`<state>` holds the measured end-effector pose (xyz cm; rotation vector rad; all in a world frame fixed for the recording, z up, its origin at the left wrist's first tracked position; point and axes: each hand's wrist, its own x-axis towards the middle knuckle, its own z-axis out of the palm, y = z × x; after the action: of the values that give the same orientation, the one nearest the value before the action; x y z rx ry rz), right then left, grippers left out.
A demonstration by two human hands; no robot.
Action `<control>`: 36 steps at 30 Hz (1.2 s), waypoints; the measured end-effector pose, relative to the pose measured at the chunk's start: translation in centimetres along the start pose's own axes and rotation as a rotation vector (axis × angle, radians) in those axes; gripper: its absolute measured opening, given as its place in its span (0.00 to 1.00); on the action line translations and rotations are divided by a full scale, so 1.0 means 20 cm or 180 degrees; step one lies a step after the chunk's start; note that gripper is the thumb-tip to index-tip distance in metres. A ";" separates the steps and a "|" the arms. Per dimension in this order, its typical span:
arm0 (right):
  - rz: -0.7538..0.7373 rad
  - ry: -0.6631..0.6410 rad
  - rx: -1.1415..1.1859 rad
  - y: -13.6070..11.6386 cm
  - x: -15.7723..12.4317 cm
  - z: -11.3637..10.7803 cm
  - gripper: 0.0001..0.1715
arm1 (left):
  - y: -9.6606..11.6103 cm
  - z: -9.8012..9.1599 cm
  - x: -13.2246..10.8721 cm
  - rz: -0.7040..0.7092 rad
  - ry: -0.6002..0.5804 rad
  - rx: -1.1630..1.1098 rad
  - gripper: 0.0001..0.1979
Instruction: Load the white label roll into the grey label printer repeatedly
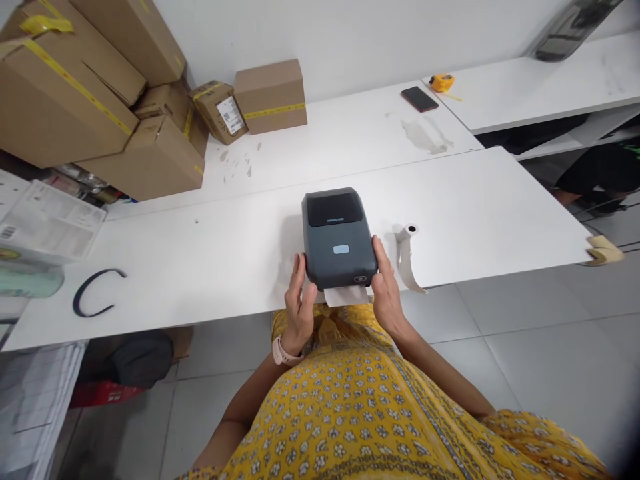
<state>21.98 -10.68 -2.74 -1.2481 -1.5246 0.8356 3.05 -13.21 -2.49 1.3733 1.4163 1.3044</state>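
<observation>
A dark grey label printer (pixel 330 239) with a black window and a pale button sits near the front edge of the white table. White paper (pixel 346 297) sticks out of its front. My left hand (pixel 300 308) presses against the printer's left side, fingers straight and close together. On the opposite side, my right hand (pixel 387 293) grips the right flank, its fingertips along the casing. Between them the two hands hold the printer. A small paper roll (pixel 411 229) lies to the right, its loose strip curling over the table edge.
Cardboard boxes (pixel 170 160) are stacked at the back left. A black headband (pixel 80 300) lies on the left of the table (pixel 200 267). A phone (pixel 419 99) and a yellow tape measure (pixel 442 83) are at the back right. Brown tape (pixel 604 249) covers the right corner.
</observation>
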 end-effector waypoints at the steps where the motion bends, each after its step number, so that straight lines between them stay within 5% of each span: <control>1: -0.0202 0.0017 -0.0069 -0.02 0.03 -0.01 0.38 | 0.01 -0.01 0.02 0.0108 0.0027 -0.0008 0.31; 8: -0.1735 0.0269 -0.0666 -0.24 0.55 -0.08 0.41 | 0.05 -0.01 0.33 0.0858 0.0474 -0.0507 0.25; 14: -0.1562 0.0542 -0.1009 -0.38 1.02 -0.05 0.40 | -0.08 0.02 0.44 0.0030 0.0578 -0.0004 0.23; 22: -0.1436 0.0432 -0.1087 -0.30 1.48 -0.02 0.39 | -0.12 0.00 0.54 -0.0433 -0.0003 0.1021 0.31; 26: -0.1474 0.0454 -0.1092 -0.35 1.46 -0.03 0.34 | -0.07 -0.01 0.61 -0.0690 -0.0280 0.1537 0.31; 31: -0.2196 0.0991 -0.1017 -0.39 1.09 -0.05 0.22 | -0.08 -0.01 0.62 -0.0825 -0.0310 0.1431 0.31; 33: -0.2112 0.0156 -0.1236 -0.34 0.95 -0.05 0.19 | -0.08 0.00 0.62 -0.0850 -0.0265 0.1414 0.31; 36: -0.1519 -0.1697 -0.1950 -0.23 0.86 -0.04 0.19 | -0.09 0.01 0.62 -0.0857 -0.0225 0.1446 0.30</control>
<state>21.03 4.77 6.10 -1.0255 -2.5193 0.3977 1.20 -0.88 -2.62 1.4310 1.8491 0.7810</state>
